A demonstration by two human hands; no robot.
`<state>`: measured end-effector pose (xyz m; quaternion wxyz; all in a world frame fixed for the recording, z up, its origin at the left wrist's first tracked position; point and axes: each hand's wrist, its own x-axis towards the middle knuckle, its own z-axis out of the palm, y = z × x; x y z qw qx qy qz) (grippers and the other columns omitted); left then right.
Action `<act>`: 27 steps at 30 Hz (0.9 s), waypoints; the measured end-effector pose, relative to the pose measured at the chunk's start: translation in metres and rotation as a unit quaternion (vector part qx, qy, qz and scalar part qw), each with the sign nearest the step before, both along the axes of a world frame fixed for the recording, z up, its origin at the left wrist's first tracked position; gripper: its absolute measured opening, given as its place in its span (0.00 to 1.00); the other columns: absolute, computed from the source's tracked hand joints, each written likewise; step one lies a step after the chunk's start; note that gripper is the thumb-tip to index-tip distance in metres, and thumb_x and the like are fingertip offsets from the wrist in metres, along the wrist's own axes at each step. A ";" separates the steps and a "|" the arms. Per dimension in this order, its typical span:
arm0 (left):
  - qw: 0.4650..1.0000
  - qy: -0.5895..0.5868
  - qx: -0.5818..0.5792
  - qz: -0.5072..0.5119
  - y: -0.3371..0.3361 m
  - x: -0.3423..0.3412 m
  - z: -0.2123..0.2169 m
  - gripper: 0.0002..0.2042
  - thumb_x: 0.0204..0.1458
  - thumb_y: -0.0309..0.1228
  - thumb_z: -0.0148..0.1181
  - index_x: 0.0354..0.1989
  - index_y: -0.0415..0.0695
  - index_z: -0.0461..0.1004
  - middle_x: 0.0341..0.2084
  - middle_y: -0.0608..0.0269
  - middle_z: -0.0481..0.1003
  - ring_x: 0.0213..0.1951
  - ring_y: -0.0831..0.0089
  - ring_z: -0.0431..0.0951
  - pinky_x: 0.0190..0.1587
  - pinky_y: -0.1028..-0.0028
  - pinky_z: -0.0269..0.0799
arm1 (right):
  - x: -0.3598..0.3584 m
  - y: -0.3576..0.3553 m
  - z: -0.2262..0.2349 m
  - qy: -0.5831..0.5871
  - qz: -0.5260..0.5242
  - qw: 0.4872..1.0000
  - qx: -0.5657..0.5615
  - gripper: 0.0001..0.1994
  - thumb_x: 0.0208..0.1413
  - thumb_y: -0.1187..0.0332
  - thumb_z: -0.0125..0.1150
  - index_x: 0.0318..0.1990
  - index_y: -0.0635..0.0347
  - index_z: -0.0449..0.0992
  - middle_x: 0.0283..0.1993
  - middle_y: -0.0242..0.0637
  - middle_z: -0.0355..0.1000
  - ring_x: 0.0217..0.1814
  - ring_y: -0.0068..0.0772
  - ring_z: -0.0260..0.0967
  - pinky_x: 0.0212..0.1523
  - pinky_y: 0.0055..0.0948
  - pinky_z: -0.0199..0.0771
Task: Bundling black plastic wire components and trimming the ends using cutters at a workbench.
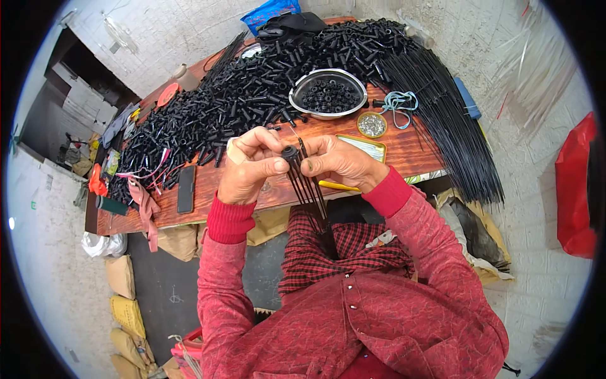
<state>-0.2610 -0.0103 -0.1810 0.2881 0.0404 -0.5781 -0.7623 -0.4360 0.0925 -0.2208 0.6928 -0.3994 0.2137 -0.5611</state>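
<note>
My left hand (251, 165) pinches a small black round hub (290, 153) between thumb and fingers, just over the table's front edge. Several thin black rods (307, 192) hang down from the hub toward my lap, their lower ends bunched together. Close beside it, my right hand (341, 161) is closed on the upper end of one black rod (303, 149), held against the hub's side. A thin wire (294, 132) sticks up between the two hands. Fingers hide where the rod and hub meet. A beige bandage (236, 153) wraps a finger of my left hand.
Black tubular parts (221, 104) are heaped across the wooden table (167, 218). Behind my hands stands a metal bowl (295, 101) of black rings, near a round tin (372, 125) of small metal bits. Long black rods (442, 120) lie at right; a phone (186, 189) lies left.
</note>
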 end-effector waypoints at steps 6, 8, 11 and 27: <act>0.998 0.001 -0.050 -0.029 -0.005 -0.008 0.001 0.13 0.36 0.18 0.72 0.28 0.40 0.72 0.26 0.66 0.73 0.33 0.77 0.76 0.36 0.79 0.72 | -0.004 0.007 0.000 0.007 0.012 1.000 0.022 0.15 0.52 0.65 0.70 0.45 0.62 0.79 0.35 0.26 0.76 0.34 0.16 0.70 0.36 0.18 0.69; 0.997 0.031 -0.044 -0.060 -0.016 -0.011 -0.011 0.14 0.35 0.19 0.74 0.27 0.41 0.72 0.25 0.66 0.72 0.33 0.77 0.75 0.35 0.80 0.71 | 0.001 0.005 0.002 0.022 0.017 1.000 0.010 0.15 0.51 0.65 0.70 0.44 0.63 0.78 0.35 0.26 0.76 0.33 0.16 0.70 0.35 0.17 0.70; 0.986 0.075 -0.035 -0.144 -0.024 -0.015 -0.013 0.19 0.32 0.23 0.76 0.34 0.39 0.74 0.26 0.65 0.73 0.30 0.78 0.74 0.34 0.80 0.69 | 0.013 0.009 0.010 0.006 0.016 0.999 0.043 0.15 0.50 0.65 0.72 0.41 0.64 0.78 0.33 0.27 0.75 0.31 0.16 0.70 0.34 0.17 0.71; 0.948 -0.219 -0.128 0.193 0.011 0.036 0.026 0.19 0.49 0.23 0.66 0.51 0.34 0.75 0.37 0.58 0.80 0.36 0.77 0.79 0.42 0.78 0.75 | 0.049 -0.016 -0.005 0.100 -0.221 0.970 -0.015 0.11 0.55 0.68 0.67 0.43 0.64 0.78 0.38 0.30 0.77 0.37 0.16 0.72 0.38 0.19 0.73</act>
